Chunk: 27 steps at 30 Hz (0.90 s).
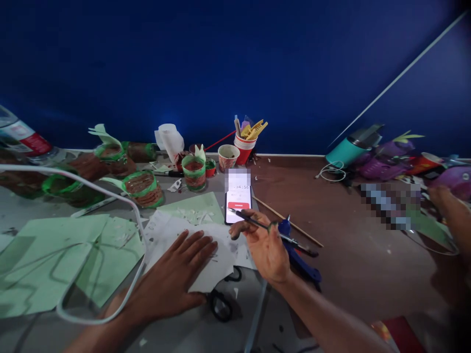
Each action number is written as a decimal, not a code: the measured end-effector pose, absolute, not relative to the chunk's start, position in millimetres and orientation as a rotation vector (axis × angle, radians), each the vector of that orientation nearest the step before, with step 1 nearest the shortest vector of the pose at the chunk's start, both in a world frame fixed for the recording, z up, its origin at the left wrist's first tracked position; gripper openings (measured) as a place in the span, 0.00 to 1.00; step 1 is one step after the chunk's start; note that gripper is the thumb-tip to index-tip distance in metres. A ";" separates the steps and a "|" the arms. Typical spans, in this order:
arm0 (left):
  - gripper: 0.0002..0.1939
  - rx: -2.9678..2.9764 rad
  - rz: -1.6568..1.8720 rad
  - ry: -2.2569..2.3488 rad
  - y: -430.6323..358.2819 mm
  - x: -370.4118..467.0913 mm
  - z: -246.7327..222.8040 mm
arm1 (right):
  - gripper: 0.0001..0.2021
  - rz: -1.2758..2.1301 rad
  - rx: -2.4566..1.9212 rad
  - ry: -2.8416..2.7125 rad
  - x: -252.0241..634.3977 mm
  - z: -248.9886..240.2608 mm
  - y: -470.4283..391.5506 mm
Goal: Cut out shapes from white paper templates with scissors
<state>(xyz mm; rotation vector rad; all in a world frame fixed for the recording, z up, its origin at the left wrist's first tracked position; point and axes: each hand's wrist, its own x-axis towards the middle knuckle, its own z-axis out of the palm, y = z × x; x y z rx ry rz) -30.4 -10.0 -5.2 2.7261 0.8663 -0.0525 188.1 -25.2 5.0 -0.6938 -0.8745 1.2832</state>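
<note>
My left hand (180, 274) lies flat with its fingers spread on a sheet of white paper (217, 267). In my right hand (268, 245), palm turned up, a thin dark pen-like tool (253, 221) is held between thumb and fingers. Just beyond that hand lies a lit phone (238, 196). Black-handled scissors (221, 305) are partly under the paper's lower edge. A blue tool (303, 264), perhaps a glue gun, and a wooden stick (287, 220) lie beside my right hand.
Green paper (55, 260) lies at the left under a white cable (136, 211). Green-and-brown cups (194, 172), a bottle (25, 137) and a red cup of tools (245, 149) stand along the back. A teal bottle (344, 149) and another person's hand (449, 206) are at the right.
</note>
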 end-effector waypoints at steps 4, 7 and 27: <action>0.47 2.694 -0.027 0.853 -8.4 -29.8 -4.4 | 0.22 1.310 -0.741 -0.838 186.2 1.8 -24.9; 0.43 2.704 -0.004 0.835 -7.3 -30.6 -6.7 | 0.18 1.253 -0.753 -0.835 186.0 1.0 -23.7; 0.38 2.707 -0.005 0.821 -6.6 -28.7 -5.5 | 0.07 1.333 -0.958 -0.827 184.3 -14.5 -25.4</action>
